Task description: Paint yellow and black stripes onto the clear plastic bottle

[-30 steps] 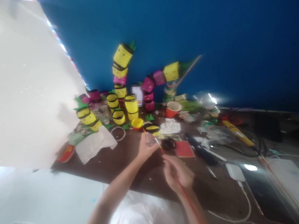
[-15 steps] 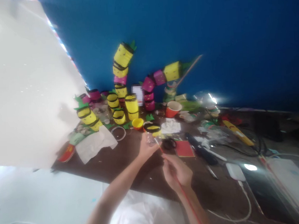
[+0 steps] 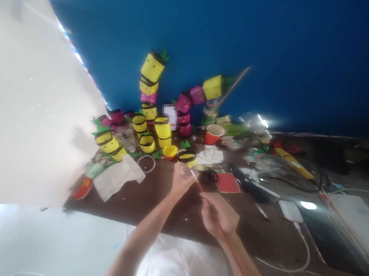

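Fingers of my left hand are wrapped round a small clear plastic piece, perhaps a cut bottle bottom; blur hides its exact shape. Just behind it stands a yellow ring-shaped cup with a black rim. My right hand pinches a thin paintbrush with a red handle, which runs back along my forearm. The pale brush tip points at the clear piece; whether it touches cannot be made out. A black coil of tape or cord lies beside the tip.
Yellow stacked cups and magenta ones stand at the back. Nearby are a red paper cup, a yellow bowl, a white cloth and a red card. Cables and a white charger lie to the right.
The yellow black-rimmed cup appears shifted slightly left. My right hand and the brush have moved a touch down and right; my left hand keeps its grip on the clear piece.
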Available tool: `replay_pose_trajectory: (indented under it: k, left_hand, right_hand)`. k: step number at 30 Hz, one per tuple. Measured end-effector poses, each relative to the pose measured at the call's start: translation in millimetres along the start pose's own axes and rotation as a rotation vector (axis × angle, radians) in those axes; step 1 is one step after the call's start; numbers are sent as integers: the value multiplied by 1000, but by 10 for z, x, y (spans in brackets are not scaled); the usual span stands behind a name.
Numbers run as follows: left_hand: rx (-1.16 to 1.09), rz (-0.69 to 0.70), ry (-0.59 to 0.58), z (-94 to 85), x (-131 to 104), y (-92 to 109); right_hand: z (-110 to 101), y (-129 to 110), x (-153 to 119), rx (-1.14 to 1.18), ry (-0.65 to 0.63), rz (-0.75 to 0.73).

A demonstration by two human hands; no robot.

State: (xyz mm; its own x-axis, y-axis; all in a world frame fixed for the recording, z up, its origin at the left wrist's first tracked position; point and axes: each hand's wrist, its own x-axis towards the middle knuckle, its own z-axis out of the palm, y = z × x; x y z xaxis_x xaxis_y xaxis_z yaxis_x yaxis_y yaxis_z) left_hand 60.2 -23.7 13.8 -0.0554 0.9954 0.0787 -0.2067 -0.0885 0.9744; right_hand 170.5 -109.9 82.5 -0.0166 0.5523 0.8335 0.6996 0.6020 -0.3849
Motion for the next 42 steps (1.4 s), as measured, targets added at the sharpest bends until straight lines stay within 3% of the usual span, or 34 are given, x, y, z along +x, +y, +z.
replay_pose_trajectory:
  k: [6, 13, 18, 24, 42]
  left_hand:
    - [34, -49, -3, 1, -19, 95]
    - [14, -3, -6, -5, -4, 69]
    - [27, -6, 25, 0, -2, 76]
    - [-33, -40, 38, 27, -30, 162]
    - [-51, -54, 51, 30, -37, 178]
  right_hand:
    - [60, -1, -13, 24, -35, 18]
    - [50, -53, -2, 18, -104, 96]
    - [51, -64, 4, 31, -42, 26]
    - [80, -83, 10, 23, -78, 78]
    - [145, -26, -59, 32, -23, 27]
